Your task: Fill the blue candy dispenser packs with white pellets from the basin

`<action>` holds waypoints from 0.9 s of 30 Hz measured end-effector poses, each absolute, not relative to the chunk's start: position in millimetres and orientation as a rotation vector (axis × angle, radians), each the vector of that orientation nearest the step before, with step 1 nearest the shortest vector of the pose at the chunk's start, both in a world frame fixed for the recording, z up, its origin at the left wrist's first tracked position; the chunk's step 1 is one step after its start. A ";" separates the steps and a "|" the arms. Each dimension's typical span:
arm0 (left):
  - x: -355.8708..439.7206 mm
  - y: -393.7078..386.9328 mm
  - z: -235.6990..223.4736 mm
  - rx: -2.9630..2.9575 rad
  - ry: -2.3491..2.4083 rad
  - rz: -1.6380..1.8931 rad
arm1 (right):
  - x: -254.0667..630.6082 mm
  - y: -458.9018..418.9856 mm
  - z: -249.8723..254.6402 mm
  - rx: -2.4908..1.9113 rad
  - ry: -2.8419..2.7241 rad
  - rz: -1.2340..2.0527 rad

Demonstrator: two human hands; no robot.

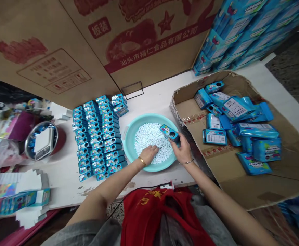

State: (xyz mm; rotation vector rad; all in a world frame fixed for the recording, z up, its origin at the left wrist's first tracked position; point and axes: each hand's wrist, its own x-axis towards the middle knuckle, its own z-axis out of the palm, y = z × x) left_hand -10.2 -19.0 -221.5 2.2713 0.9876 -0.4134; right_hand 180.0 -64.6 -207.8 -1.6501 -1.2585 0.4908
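A light teal basin (pixel 129 150) holds a heap of small white candies (pixel 149 135). My left hand (pixel 149 154) is down among the candies, its fingers bent together with the tips at the heap. A thin dark bit shows beside those fingertips; what they hold, if anything, I cannot make out. My right hand (pixel 182 150) grips a small blue candy box (pixel 169 133) by its near end, tilted above the right side of the basin. A dark round hole shows in the box's end.
Rows of blue boxes (pixel 96 140) with round holes stand left of the basin, white candies on several. At right, a cut-down carton (pixel 226 160) holds loose blue boxes. Large cartons (pixel 149 65) and stacked blue boxes (pixel 231 37) wall the back. A metal pot (pixel 59 140) stands left.
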 end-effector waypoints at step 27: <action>-7.6 46.9 -36.7 2.422 0.910 -0.497 | 168.4 -69.3 -213.7 -1.496 -1.545 0.473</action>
